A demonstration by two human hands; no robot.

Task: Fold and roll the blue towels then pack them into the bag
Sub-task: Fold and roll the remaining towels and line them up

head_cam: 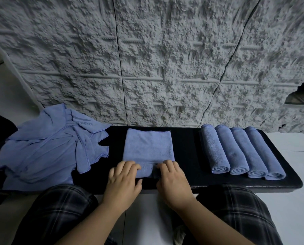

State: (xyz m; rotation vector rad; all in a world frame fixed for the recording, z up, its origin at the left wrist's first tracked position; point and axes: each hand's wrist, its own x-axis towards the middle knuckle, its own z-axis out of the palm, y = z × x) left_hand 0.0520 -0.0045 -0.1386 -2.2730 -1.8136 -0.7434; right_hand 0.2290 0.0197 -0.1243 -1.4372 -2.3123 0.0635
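Working from left to right, I am looking at a loose heap of unfolded towels [47,147] lying at the left end of the dark surface [188,144], partly hanging over its edge, and I am judging these as the part of the job that is waiting, though I cannot count how many are in the pile. In the middle, a folded towel [148,147] is lying flat, and its near edge is being turned up into the start of a roll. The left hand [123,181] is resting on that near edge with its fingers [130,165] curled over the small roll, and the right hand [172,181] is doing the same just beside it, fingers bent down onto the cloth; both are gripping the towel, not lying flat on it. Most of this towel is unrolled as yet. Further right, four rolled towels [241,152] are lying side by side, touching one another, so I am counting four as done. I am seeing no bag anywhere in view, so I am judging that packing is not yet begun.
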